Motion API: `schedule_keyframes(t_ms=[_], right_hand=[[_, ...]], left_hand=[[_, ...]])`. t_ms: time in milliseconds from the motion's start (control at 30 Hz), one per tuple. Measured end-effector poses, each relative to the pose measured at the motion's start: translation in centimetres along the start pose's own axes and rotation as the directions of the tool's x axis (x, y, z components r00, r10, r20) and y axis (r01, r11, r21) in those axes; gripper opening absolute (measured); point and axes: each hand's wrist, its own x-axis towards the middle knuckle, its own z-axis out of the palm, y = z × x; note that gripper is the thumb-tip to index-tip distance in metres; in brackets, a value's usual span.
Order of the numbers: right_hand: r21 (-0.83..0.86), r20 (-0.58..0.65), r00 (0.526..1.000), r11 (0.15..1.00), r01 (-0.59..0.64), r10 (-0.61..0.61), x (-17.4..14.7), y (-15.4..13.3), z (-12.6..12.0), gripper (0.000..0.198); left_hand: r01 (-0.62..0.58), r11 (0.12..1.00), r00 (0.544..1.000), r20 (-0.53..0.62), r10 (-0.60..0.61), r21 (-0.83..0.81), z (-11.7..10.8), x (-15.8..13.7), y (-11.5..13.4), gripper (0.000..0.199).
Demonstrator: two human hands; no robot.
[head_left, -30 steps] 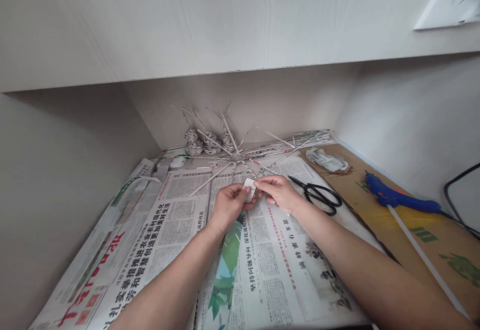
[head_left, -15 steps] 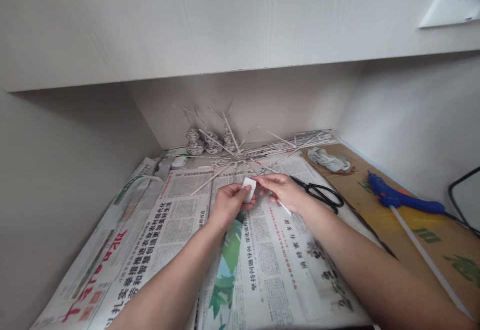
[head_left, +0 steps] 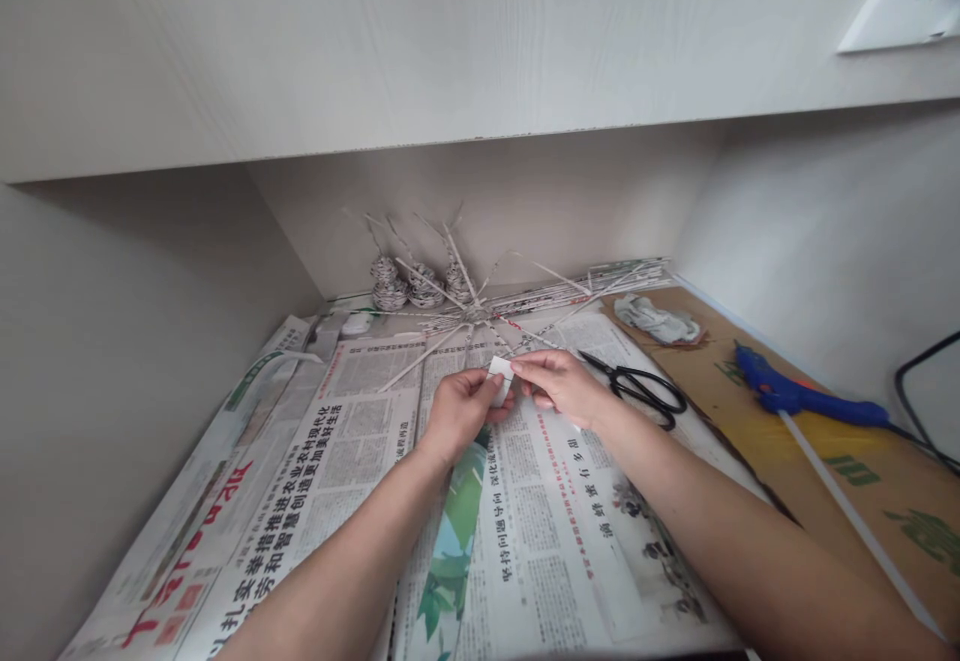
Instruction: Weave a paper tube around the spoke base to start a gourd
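My left hand (head_left: 466, 409) is closed, its thumb pressing a small white piece of paper (head_left: 500, 372) with a dark line across it against the fingers. My right hand (head_left: 559, 383) is closed too, its fingertips pinching the right edge of that piece. A bit of something white barely shows below the right palm; most of it is hidden. Just beyond both hands lies a star of rolled paper sticks (head_left: 474, 316), spreading out from a woven centre. Black-handled scissors (head_left: 649, 389) rest right of my right hand.
Newspaper (head_left: 315, 461) covers the worktop. At the back stand several woven gourd shapes (head_left: 390, 286) beside a bundle of paper sticks (head_left: 630, 276). On cardboard (head_left: 810, 521) at right lie a blue glue gun (head_left: 810, 401) and a crumpled grey-white cloth (head_left: 656, 319). A cabinet (head_left: 480, 41) overhangs the worktop.
My right hand has turned slightly and its fingertips have come onto the paper piece's edge. The white strip seen under the right palm is now mostly hidden.
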Motion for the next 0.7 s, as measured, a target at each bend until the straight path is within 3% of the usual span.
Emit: schedule_keyframes(t_ms=[467,600,700], right_hand=[[0.031,-0.222,0.975,0.999,0.033,-0.025,0.3,0.7,1.3,0.033],[0.021,-0.236,0.97,0.998,0.067,-0.06,0.2,0.7,1.5,0.034],[0.007,-0.17,0.984,0.999,0.047,-0.045,0.1,0.5,0.8,0.034]], left_hand=[[-0.004,0.998,1.0,0.027,0.003,0.055,0.0,0.1,-0.6,0.034],[0.018,0.999,0.999,0.04,-0.02,0.046,0.1,0.0,-0.5,0.034],[0.049,0.999,0.998,0.027,-0.049,0.013,0.0,0.0,-0.1,0.034]])
